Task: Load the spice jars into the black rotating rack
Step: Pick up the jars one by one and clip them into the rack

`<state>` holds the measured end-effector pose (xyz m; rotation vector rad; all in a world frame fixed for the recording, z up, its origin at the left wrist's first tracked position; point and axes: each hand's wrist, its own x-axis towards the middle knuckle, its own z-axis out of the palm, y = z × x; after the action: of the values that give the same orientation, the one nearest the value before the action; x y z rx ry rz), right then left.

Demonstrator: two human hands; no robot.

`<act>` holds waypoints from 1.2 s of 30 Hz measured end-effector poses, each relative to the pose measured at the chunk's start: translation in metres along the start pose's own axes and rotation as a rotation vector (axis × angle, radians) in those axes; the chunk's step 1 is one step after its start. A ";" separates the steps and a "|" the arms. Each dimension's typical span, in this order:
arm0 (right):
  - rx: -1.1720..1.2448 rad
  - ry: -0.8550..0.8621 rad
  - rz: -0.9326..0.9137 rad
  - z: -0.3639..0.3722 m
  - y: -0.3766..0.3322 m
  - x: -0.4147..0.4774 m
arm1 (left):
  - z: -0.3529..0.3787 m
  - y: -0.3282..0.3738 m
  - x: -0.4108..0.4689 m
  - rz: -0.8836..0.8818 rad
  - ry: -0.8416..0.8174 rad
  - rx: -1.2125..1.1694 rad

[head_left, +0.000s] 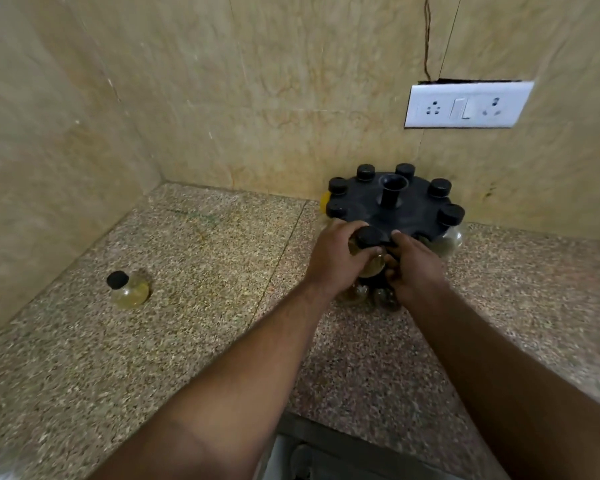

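Both hands closed on an upright spice jar (369, 249) at the near edge of the black rotating rack (392, 209), left hand (336, 259) and right hand (416, 268) flanking it, while another jar (129, 289) (well left of the rack) waited on the bench (187, 341), nearer the left hand.

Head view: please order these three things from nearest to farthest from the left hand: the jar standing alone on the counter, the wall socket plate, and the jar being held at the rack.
1. The held jar, at the front of the rack, in the left hand itself.
2. The lone jar, on the counter to the left.
3. The socket plate, up on the wall to the right.
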<state>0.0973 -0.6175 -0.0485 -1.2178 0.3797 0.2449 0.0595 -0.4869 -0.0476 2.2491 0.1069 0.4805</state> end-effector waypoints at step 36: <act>-0.768 -0.321 -0.147 0.121 0.128 -0.002 | -0.067 -0.163 -0.038 -0.557 0.312 -0.150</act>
<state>0.0646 -0.4612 -0.1222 -1.9136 -0.1078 0.4766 0.0123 -0.3400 -0.1405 1.8736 0.8055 0.5057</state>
